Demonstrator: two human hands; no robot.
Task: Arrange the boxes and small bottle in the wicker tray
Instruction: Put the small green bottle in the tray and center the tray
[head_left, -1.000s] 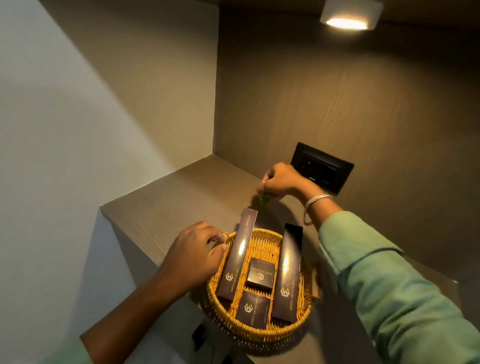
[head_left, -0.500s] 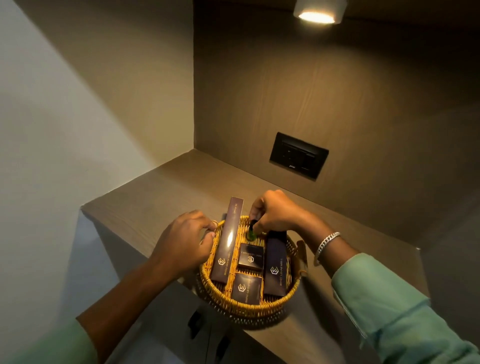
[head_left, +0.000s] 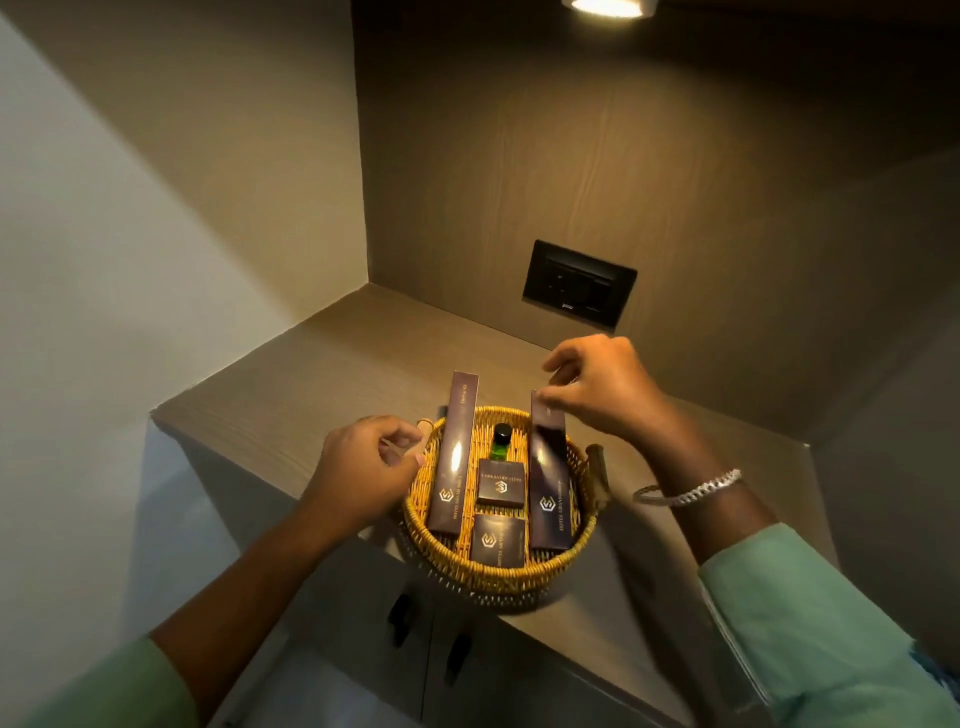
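Note:
The round wicker tray (head_left: 582, 540) sits at the front edge of the wooden shelf. In it lie two long dark boxes, one on the left (head_left: 454, 457) and one on the right (head_left: 550, 483), both sticking out over the far rim. Between them are two small square boxes (head_left: 500, 483) (head_left: 496, 540) and a small green bottle with a black cap (head_left: 501, 444) at the far end. My left hand (head_left: 363, 467) curls around the tray's left rim by its handle. My right hand (head_left: 602, 389) hovers over the right box's far end, fingers spread, thumb touching it.
The wooden shelf (head_left: 322, 384) is a corner niche with walls at the back and left. A black switch panel (head_left: 579, 283) is set in the back wall. A lamp (head_left: 608, 6) shines from above. Cabinet doors with dark handles (head_left: 400, 618) lie below the shelf.
My right hand brought the green bottle from behind the tray, set it between the long boxes, let go and rose to the right box's far end. The left hand stayed at the rim.

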